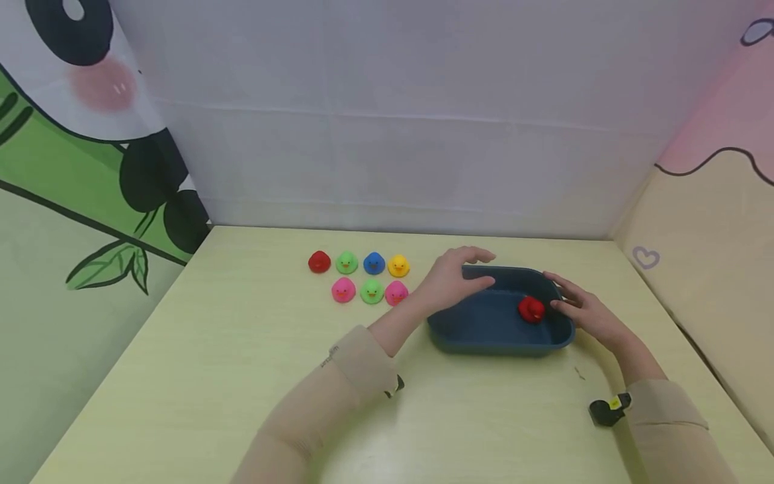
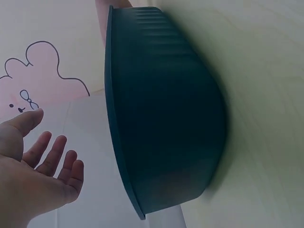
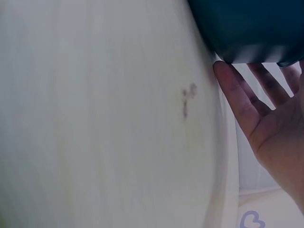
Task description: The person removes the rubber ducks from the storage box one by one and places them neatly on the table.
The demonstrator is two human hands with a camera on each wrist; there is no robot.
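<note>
A dark blue-green tub [image 1: 478, 349] stands on the table, with a red rubber duck [image 1: 531, 309] inside near its right end. My left hand [image 1: 456, 275] hovers over the tub's left end, thumb and fingers spread, holding nothing; in the left wrist view the same hand [image 2: 42, 171] is apart from the tub's wall [image 2: 161, 104]. My right hand [image 1: 589, 314] holds the tub's right end, its thumb over the rim and its fingers along the outside. In the right wrist view, fingers of the right hand [image 3: 280, 128] lie against the tub's outer wall [image 3: 251, 28].
Left of the tub are two rows of rubber ducks: red [image 1: 319, 262], green [image 1: 347, 262], blue [image 1: 373, 263] and yellow [image 1: 398, 265] behind; pink [image 1: 343, 290], green [image 1: 371, 291] and pink [image 1: 396, 293] in front. A pale wall [image 1: 387, 168] rises behind the table [image 1: 230, 376].
</note>
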